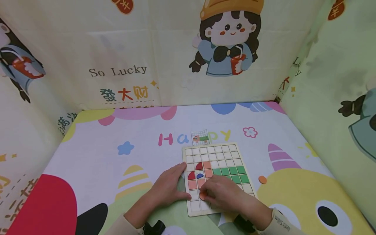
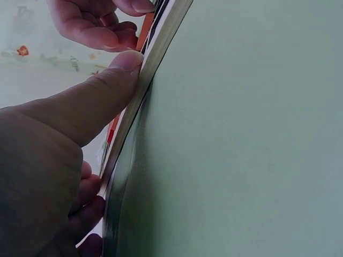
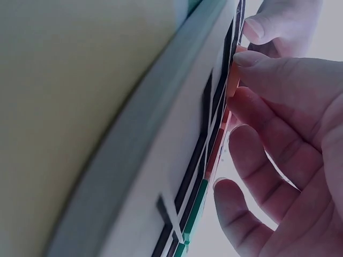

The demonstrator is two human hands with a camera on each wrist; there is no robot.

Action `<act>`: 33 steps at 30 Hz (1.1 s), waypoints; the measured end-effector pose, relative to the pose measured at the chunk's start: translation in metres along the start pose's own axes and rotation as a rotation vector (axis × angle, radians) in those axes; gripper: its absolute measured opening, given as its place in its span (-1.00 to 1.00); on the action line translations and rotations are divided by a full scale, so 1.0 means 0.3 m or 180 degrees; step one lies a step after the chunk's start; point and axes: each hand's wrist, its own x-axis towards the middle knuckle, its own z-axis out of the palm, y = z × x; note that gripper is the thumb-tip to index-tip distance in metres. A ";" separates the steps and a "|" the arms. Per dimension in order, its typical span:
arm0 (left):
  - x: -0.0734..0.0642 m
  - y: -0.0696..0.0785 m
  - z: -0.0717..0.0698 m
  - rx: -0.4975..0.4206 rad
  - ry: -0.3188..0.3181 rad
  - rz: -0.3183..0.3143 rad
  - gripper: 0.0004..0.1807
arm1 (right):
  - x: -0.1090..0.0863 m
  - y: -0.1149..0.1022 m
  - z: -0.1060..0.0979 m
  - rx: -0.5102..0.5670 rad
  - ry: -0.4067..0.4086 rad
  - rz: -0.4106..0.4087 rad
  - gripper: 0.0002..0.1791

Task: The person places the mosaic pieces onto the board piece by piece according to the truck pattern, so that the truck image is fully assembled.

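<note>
A grid board lies on the printed cloth, partly filled with green squares, salmon squares, red quarter-round tiles and a blue half-round tile. My right hand pinches an orange tile between thumb and index finger, low over the board's left part. The other right fingers are loosely bent and hide some cells. At the board's left edge, my left hand rests with thumb and fingers spread, the thumb tip on the rim.
A small pattern card lies just beyond the board's far edge. An orange round piece is on the cloth to the right of the board. Printed cloth walls stand at the back and both sides.
</note>
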 end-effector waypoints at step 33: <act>0.002 0.003 -0.004 0.0004 0.0002 0.0001 0.14 | 0.014 -0.004 -0.008 0.0044 -0.0109 0.0182 -0.92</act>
